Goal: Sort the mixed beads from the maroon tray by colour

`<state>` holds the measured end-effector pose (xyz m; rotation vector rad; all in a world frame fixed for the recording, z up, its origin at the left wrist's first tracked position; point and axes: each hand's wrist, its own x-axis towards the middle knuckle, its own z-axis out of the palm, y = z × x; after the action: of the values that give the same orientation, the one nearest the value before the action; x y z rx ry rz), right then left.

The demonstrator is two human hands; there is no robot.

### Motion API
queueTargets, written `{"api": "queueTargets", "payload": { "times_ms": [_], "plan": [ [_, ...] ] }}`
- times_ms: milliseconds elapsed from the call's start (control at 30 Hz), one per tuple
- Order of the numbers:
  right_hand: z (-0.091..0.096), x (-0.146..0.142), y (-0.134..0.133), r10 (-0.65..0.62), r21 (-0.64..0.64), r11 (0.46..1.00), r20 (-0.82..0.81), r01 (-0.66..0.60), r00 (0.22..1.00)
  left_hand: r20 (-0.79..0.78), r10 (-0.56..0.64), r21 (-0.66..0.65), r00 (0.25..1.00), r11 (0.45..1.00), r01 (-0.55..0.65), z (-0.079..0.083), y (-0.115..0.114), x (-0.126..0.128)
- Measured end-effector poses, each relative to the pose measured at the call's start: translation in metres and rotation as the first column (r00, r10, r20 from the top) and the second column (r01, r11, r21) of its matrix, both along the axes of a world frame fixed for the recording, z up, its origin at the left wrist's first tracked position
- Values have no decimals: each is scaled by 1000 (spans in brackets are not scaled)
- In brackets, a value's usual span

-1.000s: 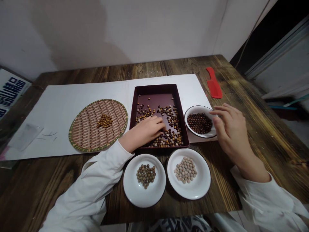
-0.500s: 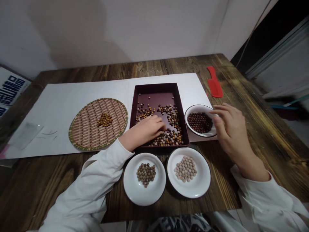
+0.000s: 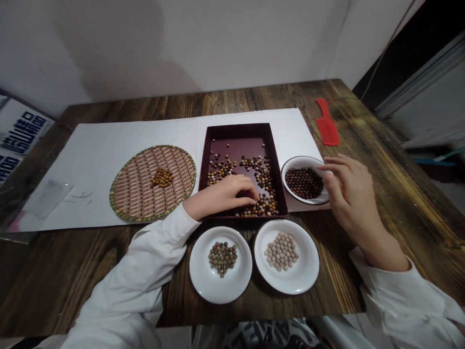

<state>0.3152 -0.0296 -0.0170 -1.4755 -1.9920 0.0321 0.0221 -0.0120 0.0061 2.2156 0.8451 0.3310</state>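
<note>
The left hand (image 3: 225, 191) lies in a shallow maroon tray (image 3: 240, 145), its fingers pressed together and curled down, the fingertips (image 3: 250, 199) among mixed brown, ochre and pale beads (image 3: 259, 206); whether they pinch a bead is hidden; the right hand (image 3: 350, 194) hangs at the right edge of a white enamel bowl (image 3: 290, 165), fingers loosely spread and curved, nothing visible between them; its fingertips overlap the bowl's rim from this view, so contact cannot be told; dark brown beads (image 3: 304, 183) fill the bowl's middle; below the tray sit two white plates, the left plate (image 3: 220, 286) with a mottled bead pile (image 3: 222, 258), the right plate (image 3: 286, 281) with pale beads (image 3: 281, 251); a round woven bamboo tray (image 3: 127, 184) left of the maroon tray holds a small ochre bead pile (image 3: 162, 178); a white paper sheet (image 3: 109, 140) lies under both trays on a wooden table (image 3: 72, 271); a red comb (image 3: 327, 128) lies beyond the bowl
</note>
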Motion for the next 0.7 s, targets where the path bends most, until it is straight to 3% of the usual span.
{"api": "queueTargets", "payload": {
  "times_ms": [200,700],
  "plan": [
    [0,0,0,2,-16,1000,1,-2,1000,221,29,-275,975,961,33,9,2,-6],
    [-3,1,2,23,-57,998,-42,-25,999,318,-60,-542,946,807,234,12,7,-17]
  ]
}}
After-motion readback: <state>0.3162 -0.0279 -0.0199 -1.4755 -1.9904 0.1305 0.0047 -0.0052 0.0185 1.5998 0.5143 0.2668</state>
